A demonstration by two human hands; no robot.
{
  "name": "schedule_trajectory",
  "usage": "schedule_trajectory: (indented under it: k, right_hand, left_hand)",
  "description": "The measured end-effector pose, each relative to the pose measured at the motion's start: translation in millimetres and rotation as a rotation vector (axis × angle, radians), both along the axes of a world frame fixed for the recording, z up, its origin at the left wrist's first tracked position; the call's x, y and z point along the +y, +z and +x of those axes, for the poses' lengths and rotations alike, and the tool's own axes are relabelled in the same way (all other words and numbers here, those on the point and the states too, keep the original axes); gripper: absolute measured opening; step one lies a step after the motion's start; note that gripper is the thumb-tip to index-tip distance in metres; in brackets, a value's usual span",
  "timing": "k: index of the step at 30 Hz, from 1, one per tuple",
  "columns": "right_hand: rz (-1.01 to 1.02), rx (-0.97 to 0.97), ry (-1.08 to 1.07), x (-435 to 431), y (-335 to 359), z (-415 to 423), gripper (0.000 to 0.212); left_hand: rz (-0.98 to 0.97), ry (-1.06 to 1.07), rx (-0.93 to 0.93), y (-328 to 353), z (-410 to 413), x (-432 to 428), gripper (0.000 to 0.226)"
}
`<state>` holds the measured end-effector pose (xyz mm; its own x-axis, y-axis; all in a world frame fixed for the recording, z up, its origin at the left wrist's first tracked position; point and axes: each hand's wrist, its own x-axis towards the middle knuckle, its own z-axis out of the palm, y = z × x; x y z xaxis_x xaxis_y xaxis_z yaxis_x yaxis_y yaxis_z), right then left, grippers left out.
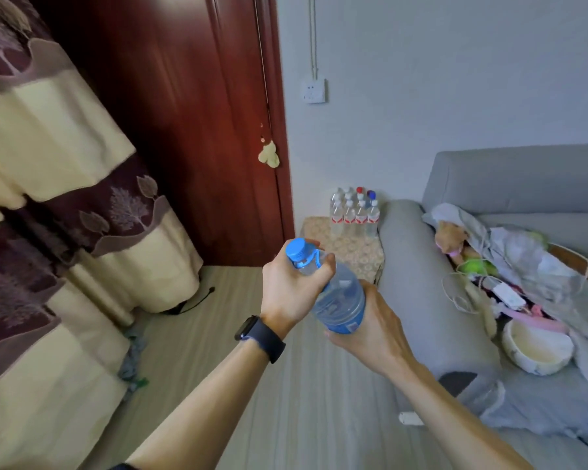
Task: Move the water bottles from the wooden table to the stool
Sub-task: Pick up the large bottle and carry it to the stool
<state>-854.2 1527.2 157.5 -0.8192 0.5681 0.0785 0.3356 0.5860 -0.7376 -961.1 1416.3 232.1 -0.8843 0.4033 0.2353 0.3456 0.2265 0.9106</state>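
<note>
Careful: your left hand (291,290) grips the bottle (340,296) by its neck, right hand (370,320) cups its base; a clumsy landing could topple the small bottles (353,212) crowding the stool (353,256).

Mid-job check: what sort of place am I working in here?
Most likely a lived-in home sitting room: a grey sofa heaped with cloths and toys, patterned floor-length curtains, and a dark red wooden door.

A patterned curtain (65,198) is hanging beside the red door (190,113). A white bowl (537,347) is sitting on the grey sofa (523,174).
</note>
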Motion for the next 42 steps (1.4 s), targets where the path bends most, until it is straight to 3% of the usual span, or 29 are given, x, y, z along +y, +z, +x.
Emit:
schedule_trajectory:
  k: [4,8,15,24,28,38,42]
  right_hand:
    - [0.013,-0.034,0.052,53,-5,-68,0.042]
    - [0.046,-0.075,0.066,106,-29,-145,0.061]
    - [0.017,-0.075,0.017,184,-50,-263,0.069]
    - [-0.02,-0.238,0.062,295,-117,-361,0.07]
    - [-0.025,-0.306,0.133,346,-148,-404,0.07]
    - [-0.115,-0.41,0.27,420,-202,-482,0.08]
    - [-0.146,-0.457,0.312,448,-222,-521,0.075]
  left_hand:
    - [-0.02,0.038,-0.03,-8,-67,47,0.015]
    - [-0.031,0.034,-0.044,-26,-146,98,0.019]
    - [-0.041,-0.032,-0.13,-53,-279,180,0.023]
    - [-0.22,0.065,-0.535,-122,-384,288,0.066]
    - [-0.309,0.13,-0.663,-157,-425,336,0.05]
    - [-0.42,0.277,-0.626,-207,-486,412,0.042]
    - [-0.503,0.272,-0.544,-221,-515,441,0.041]
